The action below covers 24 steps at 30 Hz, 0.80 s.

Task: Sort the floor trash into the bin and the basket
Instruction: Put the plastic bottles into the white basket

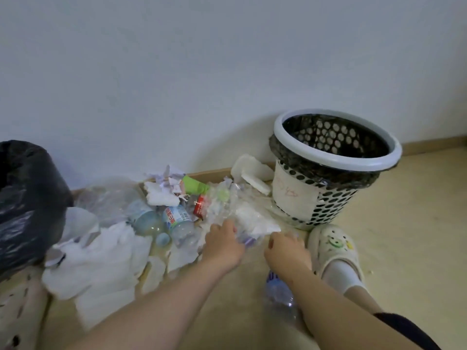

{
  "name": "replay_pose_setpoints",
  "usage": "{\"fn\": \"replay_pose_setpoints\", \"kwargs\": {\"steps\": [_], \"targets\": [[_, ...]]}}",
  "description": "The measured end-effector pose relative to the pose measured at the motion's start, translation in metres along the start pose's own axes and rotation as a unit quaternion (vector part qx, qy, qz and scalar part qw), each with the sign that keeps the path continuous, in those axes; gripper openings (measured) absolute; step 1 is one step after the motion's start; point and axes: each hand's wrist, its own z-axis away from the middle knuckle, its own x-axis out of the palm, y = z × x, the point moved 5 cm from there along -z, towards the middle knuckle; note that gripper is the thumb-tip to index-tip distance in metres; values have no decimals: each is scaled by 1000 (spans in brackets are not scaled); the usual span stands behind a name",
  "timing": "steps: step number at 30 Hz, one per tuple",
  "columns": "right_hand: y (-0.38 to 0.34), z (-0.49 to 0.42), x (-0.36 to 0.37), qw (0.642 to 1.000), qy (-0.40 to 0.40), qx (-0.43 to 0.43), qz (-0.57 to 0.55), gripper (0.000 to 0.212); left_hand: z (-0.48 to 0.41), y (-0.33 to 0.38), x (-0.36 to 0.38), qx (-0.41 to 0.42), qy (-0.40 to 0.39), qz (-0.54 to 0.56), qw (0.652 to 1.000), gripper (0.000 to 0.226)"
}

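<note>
Left hand (222, 245) gripped a crumpled clear plastic wrapping (242, 213) at the near edge of the trash pile (156, 198). Right hand (288, 251) lay just beside it, fingers bent down at the wrapping's edge; whether it held anything could not be told. The step in hand appeared to be lifting the wrapping free. Done well, this would call for gathering the loose film into one bunch and raising it slowly, since tissue (101, 256) and bottles (177, 221) lay against it and could drag along. The perforated basket (394, 152), lined in black, stood just right of the pile; the black-bagged bin (25, 198) stood at far left. A further bottle (280, 294) lay under the right forearm. The floor (404, 223) was pale beige and the wall (202, 72) plain white.
</note>
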Motion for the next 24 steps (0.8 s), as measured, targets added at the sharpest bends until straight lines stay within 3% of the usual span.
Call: {"fn": "replay_pose_setpoints", "kwargs": {"steps": [3, 7, 10, 12, 14, 16, 19, 21, 24], "targets": [[29, -3, 18, 998, -21, 29, -52, 39, 4, -4, 16, 42, 28, -108, 993, 40], [37, -6, 40, 968, -11, 105, -227, 46, 0, -32, -6, 87, 151, -141, 975, 52], [30, -1, 60, 933, -56, 143, -324, 78, -15, -62, -24, 57, 147, -179, 971, 66], [22, 6, 68, 939, -99, 123, -305, 89, -25, -81, -27, 8, 67, -176, 982, 69], [15, 8, 70, 950, -121, 107, -267, 79, -31, -93, -25, -19, -9, -162, 987, 65], [9, 7, 72, 962, -120, 100, -223, 68, -31, -101, -22, -13, -31, -162, 986, 55], [3, 5, 77, 970, -122, 102, -182, 66, -22, -110, -18, -5, -2, -164, 986, 35], [-2, 4, 80, 974, -128, 94, -160, 71, -17, -116, -20, 5, 40, -163, 986, 42], [-6, 1, 83, 978, -137, 74, -137, 79, -19, -107, -31, 85, 147, -171, 971, 54]]}}
